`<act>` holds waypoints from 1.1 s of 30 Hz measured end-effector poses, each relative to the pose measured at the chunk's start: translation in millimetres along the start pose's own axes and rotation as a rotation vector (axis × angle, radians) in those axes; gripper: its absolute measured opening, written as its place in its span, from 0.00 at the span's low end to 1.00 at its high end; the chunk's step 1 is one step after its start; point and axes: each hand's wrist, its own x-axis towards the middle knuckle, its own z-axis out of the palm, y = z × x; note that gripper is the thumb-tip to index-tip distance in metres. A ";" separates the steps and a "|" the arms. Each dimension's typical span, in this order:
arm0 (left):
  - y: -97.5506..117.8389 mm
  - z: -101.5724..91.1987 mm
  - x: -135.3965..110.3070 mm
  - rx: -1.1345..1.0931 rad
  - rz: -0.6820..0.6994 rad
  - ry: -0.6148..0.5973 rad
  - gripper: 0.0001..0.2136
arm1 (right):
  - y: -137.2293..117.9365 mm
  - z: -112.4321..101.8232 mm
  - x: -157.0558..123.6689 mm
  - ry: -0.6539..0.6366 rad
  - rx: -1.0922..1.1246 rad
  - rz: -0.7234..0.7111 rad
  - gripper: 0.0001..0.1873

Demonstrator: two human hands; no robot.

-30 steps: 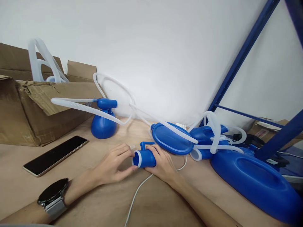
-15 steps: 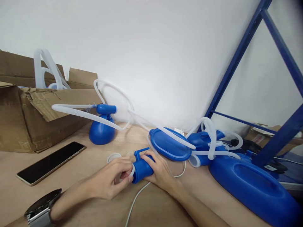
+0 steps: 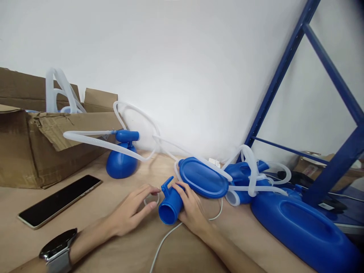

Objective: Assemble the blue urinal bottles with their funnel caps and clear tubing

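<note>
My right hand (image 3: pixel 193 208) is wrapped around a short blue plastic tube (image 3: pixel 170 204). The tube's open round mouth faces me, and a small blue arm sticks up from its far left side. My left hand (image 3: pixel 136 210) hovers just left of the tube, apart from it. A thin white ring (image 3: pixel 146 201) is held by its thumb and fingers, partly hidden behind them. Behind the tube lies a blue oval container (image 3: pixel 203 177) with a pale hose across it.
At left, a cardboard box (image 3: pixel 65 167) holds white hoses; a phone (image 3: pixel 59 201) lies before it. A blue bottle (image 3: pixel 122 163) with a corrugated hose stands nearby. More blue containers (image 3: pixel 298 227) sit right, beside a blue metal frame (image 3: pixel 273 83). A white cable (image 3: pixel 165 237) crosses the table.
My left hand has drawn back left from the tube's mouth, bringing the white ring away. The tube has turned so that its opening faces me. My right hand keeps its grip.
</note>
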 end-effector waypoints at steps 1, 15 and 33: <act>4.4 5.4 -2.1 -0.066 -0.049 -0.010 0.16 | -2.6 0.3 0.9 -0.002 -0.024 -0.002 0.45; 3.6 17.9 33.5 -0.747 -0.522 0.002 0.27 | -4.9 25.8 -7.7 0.432 0.446 0.117 0.48; 22.6 52.7 63.7 -1.109 -0.464 -0.214 0.22 | 10.4 7.3 -22.9 0.237 0.629 0.431 0.43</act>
